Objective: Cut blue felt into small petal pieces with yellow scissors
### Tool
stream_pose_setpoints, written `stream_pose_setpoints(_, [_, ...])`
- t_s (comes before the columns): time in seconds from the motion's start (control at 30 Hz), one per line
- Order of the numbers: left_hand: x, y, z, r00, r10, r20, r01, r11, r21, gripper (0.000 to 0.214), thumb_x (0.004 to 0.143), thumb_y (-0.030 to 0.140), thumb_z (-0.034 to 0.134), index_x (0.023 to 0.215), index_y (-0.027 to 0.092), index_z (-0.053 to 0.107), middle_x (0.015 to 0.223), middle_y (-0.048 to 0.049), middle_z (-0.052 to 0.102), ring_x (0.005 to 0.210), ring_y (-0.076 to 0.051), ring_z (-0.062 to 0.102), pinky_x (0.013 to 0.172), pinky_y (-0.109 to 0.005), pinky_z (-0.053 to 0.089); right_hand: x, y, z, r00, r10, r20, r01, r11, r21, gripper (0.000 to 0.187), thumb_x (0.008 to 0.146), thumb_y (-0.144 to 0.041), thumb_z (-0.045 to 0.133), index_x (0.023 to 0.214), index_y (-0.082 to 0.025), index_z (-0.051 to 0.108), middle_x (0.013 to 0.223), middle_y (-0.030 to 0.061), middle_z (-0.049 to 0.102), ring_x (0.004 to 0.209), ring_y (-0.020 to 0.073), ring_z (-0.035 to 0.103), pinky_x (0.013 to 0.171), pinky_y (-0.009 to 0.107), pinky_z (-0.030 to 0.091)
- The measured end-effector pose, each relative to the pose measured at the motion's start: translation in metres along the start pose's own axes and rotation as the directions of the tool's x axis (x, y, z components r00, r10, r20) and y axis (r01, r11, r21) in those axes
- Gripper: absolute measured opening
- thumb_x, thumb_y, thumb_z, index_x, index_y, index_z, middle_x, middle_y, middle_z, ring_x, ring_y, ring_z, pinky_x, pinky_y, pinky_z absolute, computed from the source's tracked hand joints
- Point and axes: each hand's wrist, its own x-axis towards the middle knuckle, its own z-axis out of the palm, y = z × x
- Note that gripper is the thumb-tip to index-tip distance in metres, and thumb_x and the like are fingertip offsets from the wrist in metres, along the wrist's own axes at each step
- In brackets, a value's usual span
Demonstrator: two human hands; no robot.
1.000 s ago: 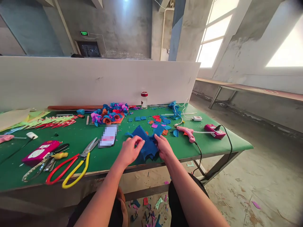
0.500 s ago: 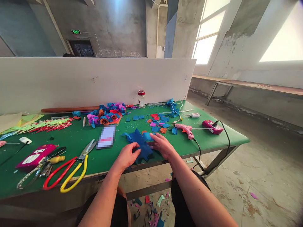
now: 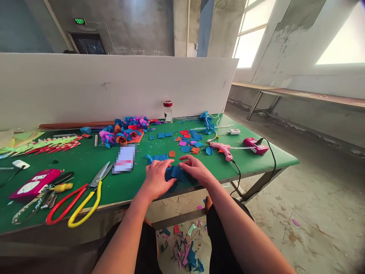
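A dark blue piece of crepe paper [image 3: 177, 173] lies at the green table's near edge, between my two hands and partly hidden by them. My left hand [image 3: 157, 178] reaches over its left side, thumb and fingers spread apart, touching or just above it; I cannot tell which. From the right, my right hand [image 3: 198, 170] stretches its fingers over the paper's upper right, not closed on anything visible. Behind my left fingers lies another blue strip [image 3: 159, 156], with a small orange paper square [image 3: 171, 153] beside it.
Red-and-yellow-handled shears [image 3: 94, 186] and a magenta box [image 3: 35, 184] lie left. A pink glue gun [image 3: 221, 149] with a black cord sits right. Paper flowers [image 3: 122, 131], cut paper squares [image 3: 185, 135] and a red-lidded jar [image 3: 168, 111] stand farther back, before a white board [image 3: 128, 87].
My left hand has released its pinch on the blue paper and spread over it. The paper has come down flatter, nearer the table's edge. The view has tilted slightly downward.
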Motion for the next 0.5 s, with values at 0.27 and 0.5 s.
stream_pose_setpoints(0.27, [0.008, -0.018, 0.002, 0.924, -0.355, -0.141, 0.368, 0.927, 0.071, 0.013, 0.088, 0.027, 0.050, 0.094, 0.022, 0.061, 0.067, -0.0008, 0.067, 0.062, -0.020, 0.061, 0.057, -0.029, 0.032, -0.001, -0.011, -0.001, 0.996, -0.066, -0.053, 0.077, 0.968, 0.240, 0.031, 0.078, -0.046, 0.070, 0.097, -0.022, 0.065, 0.103, 0.0065, 0.070, 0.087, 0.0177, 0.067, 0.078, 0.031, 0.054])
stream_pose_setpoints(0.5, [-0.019, -0.029, -0.020, 0.905, -0.162, -0.394, 0.277, 0.926, 0.256, 0.021, 0.086, 0.021, 0.054, 0.107, 0.020, 0.058, 0.104, -0.0115, 0.067, 0.102, -0.030, 0.060, 0.077, -0.038, 0.041, -0.017, -0.008, -0.007, 0.941, -0.328, 0.077, 0.335, 0.886, -0.319, 0.020, 0.083, -0.040, 0.064, 0.078, -0.021, 0.069, 0.078, 0.0020, 0.070, 0.075, 0.0179, 0.061, 0.073, 0.030, 0.048])
